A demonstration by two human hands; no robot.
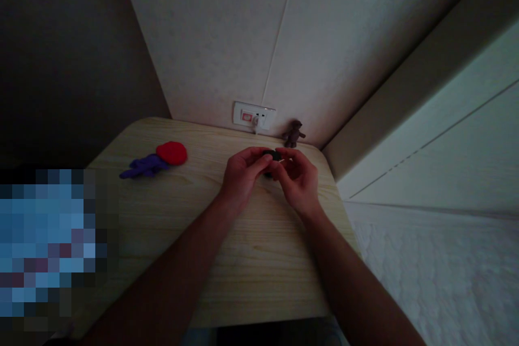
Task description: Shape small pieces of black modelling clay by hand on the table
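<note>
Over the back of the wooden table, my left hand (242, 173) and my right hand (299, 177) meet around a small black lump (272, 154), which looks like modelling clay. Thumbs and fingertips of both hands press on it from either side. Its full shape is hidden by the fingers. A bit of something dark also shows just below the thumbs. Close behind my right hand, a small brown figure (292, 133) with arms and legs stands by the wall.
Left on the table (259, 259) lie a flat red disc (172, 153) and a purple clay-like shape (146, 166), touching. A wall socket (243, 115) with a plug sits behind the table. A white panel (425, 146) rises at right. A pixelated patch covers the lower left.
</note>
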